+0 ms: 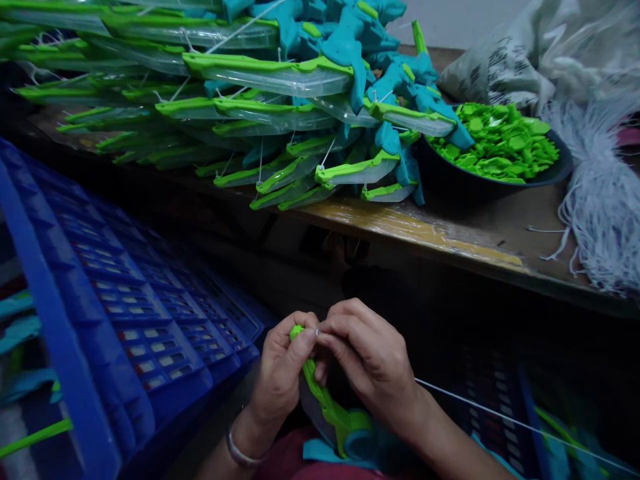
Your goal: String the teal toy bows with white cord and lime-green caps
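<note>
My left hand grips the green tip of a green and clear plastic toy sword that lies across my lap, its teal handle low in the picture. My right hand pinches the end of a thin white string right at the sword's tip, beside my left thumb. The string runs off to the lower right. A bracelet circles my left wrist.
A wooden bench ahead carries a big pile of finished green and teal swords, a dark bowl full of small green parts, a bundle of white strings and plastic bags. A blue plastic crate stands at my left.
</note>
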Tool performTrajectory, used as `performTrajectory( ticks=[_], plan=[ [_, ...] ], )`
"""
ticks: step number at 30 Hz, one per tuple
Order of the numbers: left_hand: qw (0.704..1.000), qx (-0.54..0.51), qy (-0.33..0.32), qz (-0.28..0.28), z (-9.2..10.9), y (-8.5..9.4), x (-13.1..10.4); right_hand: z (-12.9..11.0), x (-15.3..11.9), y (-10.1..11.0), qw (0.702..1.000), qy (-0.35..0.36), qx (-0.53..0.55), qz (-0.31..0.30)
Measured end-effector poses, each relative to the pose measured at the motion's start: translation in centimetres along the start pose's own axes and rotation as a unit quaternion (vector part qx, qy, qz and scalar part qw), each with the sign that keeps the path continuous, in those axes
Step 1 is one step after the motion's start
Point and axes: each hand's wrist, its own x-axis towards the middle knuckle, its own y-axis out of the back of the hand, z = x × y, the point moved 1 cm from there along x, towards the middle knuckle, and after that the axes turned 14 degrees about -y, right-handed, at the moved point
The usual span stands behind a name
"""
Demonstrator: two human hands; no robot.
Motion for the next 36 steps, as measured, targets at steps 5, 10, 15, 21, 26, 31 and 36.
performTrajectory(
  ticks=[5, 10, 15, 21, 26, 31, 36],
  plan=[
    [1.000, -0.014, 0.007, -0.002, 0.0, -0.1, -0.1, 0.2, -0.4, -0.2, 0.999, 0.034, -0.035, 0.001],
    [0.999, -0.002, 0.013, 0.032, 0.2, -0.5, 0.0, 0.3, -0.6, -0.8, 0.990, 0.082, -0.103, 0.047],
    [0.999, -0.011, 0.010, 0.037, 0.2, -0.7, 0.0, 0.0, -0.7, -0.6, 0.995, 0.036, -0.065, 0.074],
    [0.998, 0.022, 0.011, 0.063, 0.0, -0.3, 0.1, 0.0, -0.5, -0.3, 0.999, -0.003, -0.034, 0.023],
    [0.998, 0.021, 0.014, 0.060, -0.1, -0.1, 0.0, -0.1, -0.2, -0.6, 0.999, -0.002, -0.040, -0.016],
    [0.999, -0.007, 0.015, 0.030, -0.1, -0.4, 0.1, -0.4, -0.3, 0.4, 0.996, -0.034, -0.065, -0.050],
    [1.000, 0.001, 0.005, 0.013, 0.3, -0.6, 0.5, -0.6, -1.1, 2.4, 0.986, -0.016, -0.160, -0.033]
  ],
)
